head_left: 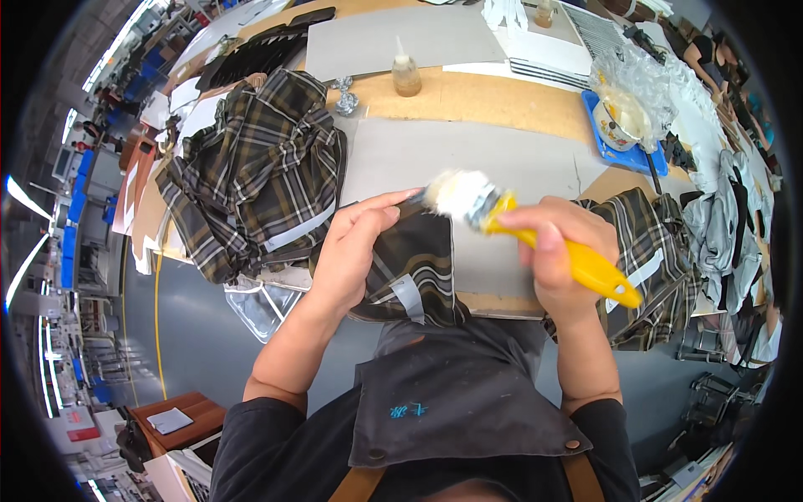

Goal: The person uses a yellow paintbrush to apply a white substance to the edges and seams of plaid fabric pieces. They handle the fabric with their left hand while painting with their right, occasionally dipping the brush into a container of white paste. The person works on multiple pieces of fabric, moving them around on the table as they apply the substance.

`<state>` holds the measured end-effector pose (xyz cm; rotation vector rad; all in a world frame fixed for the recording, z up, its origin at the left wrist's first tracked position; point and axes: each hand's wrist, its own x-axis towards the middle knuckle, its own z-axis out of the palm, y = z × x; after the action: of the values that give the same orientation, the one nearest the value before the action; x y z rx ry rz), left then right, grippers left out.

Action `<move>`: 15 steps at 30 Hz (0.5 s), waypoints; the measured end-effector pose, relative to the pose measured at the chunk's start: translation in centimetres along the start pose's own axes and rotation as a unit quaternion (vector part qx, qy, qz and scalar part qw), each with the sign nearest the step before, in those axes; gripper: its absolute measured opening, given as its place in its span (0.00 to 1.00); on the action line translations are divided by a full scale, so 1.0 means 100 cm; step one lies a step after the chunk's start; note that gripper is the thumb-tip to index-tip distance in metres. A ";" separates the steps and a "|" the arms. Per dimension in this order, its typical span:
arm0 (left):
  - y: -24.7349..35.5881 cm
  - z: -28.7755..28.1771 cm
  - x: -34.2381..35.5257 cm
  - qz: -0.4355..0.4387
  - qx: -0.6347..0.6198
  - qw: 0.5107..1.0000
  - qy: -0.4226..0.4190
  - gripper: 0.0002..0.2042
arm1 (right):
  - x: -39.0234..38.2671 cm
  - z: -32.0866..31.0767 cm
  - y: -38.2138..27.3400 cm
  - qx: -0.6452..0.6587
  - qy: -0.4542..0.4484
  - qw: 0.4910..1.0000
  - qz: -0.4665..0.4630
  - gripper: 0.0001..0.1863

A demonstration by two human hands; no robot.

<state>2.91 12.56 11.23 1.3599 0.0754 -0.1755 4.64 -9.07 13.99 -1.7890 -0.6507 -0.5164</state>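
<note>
My right hand is closed round the yellow handle of a paintbrush. Its pale bristles, slightly blurred, are at the upper edge of a dark plaid cloth piece. Whether they touch the cloth I cannot tell. With thumb and forefinger, my left hand pinches that cloth by its upper edge. A short pale strip lies on the lower part of the cloth. Under it is a grey board on the table. A heap of plaid garments lies to the left, and more plaid garments lie to the right.
A bottle with a pointed nozzle stands beyond the board, near crumpled foil. At the far right a blue tray holds a bowl and plastic bag. Grey garments hang at the right edge. Another person is at the upper right.
</note>
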 end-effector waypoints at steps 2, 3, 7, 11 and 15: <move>0.002 0.000 0.000 -0.013 -0.020 1.000 -0.006 0.17 | 0.004 0.003 0.001 -0.027 -0.005 0.999 -0.025 0.05; 0.006 0.002 -0.001 -0.019 -0.033 0.999 -0.014 0.17 | 0.007 0.005 0.002 -0.038 -0.007 0.999 -0.037 0.05; 0.006 -0.001 -0.003 -0.048 -0.053 0.997 0.001 0.17 | 0.008 0.003 0.002 0.018 -0.037 0.999 -0.028 0.05; 0.004 -0.005 0.002 -0.061 -0.103 0.993 -0.023 0.18 | 0.011 0.004 0.004 -0.028 -0.018 0.998 -0.050 0.04; 0.001 -0.005 0.002 -0.069 -0.129 0.989 -0.012 0.19 | 0.015 0.009 0.001 -0.023 -0.063 0.994 -0.092 0.04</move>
<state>3.15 13.03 11.21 1.0941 0.1679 -0.2886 5.88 -7.95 14.56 -1.8255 -0.9035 -0.5487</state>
